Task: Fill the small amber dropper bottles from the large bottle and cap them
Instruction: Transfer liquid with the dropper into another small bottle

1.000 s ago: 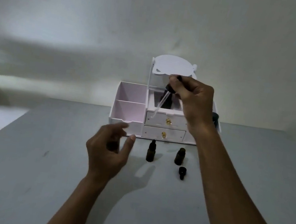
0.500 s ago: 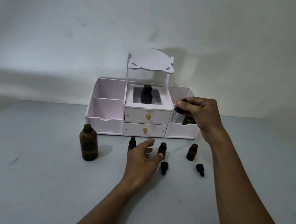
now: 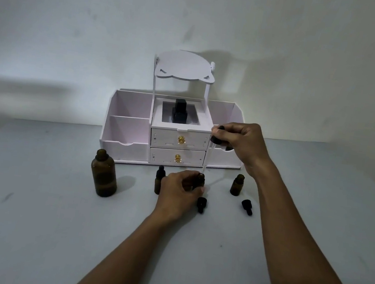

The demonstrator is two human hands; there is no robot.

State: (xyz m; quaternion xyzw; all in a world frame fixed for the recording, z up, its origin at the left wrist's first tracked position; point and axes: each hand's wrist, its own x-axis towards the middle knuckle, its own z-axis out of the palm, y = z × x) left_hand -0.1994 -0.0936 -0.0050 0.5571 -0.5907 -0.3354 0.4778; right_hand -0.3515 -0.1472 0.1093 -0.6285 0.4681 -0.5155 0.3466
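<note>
The large amber bottle point(image 3: 104, 173) stands uncapped on the grey table at the left. My left hand point(image 3: 179, 189) grips a small open amber bottle point(image 3: 199, 181) standing in the middle. My right hand point(image 3: 238, 146) pinches the black bulb of a glass dropper point(image 3: 209, 155), whose tip hangs just over that bottle's mouth. A capped small bottle point(image 3: 158, 182) stands just left of my left hand. Another small bottle point(image 3: 237, 185) stands open at the right. Two black caps point(image 3: 201, 204) point(image 3: 247, 207) lie on the table in front of the bottles.
A white organiser point(image 3: 177, 138) with two gold-knobbed drawers, side compartments and a cat-shaped top shelf stands against the wall behind the bottles. A black bottle point(image 3: 180, 113) sits in its middle recess. The grey table point(image 3: 50, 231) stretches toward me.
My left hand moved forward and took hold of the middle small bottle. My right hand brought the dropper down and left until its tip reached that bottle's mouth.
</note>
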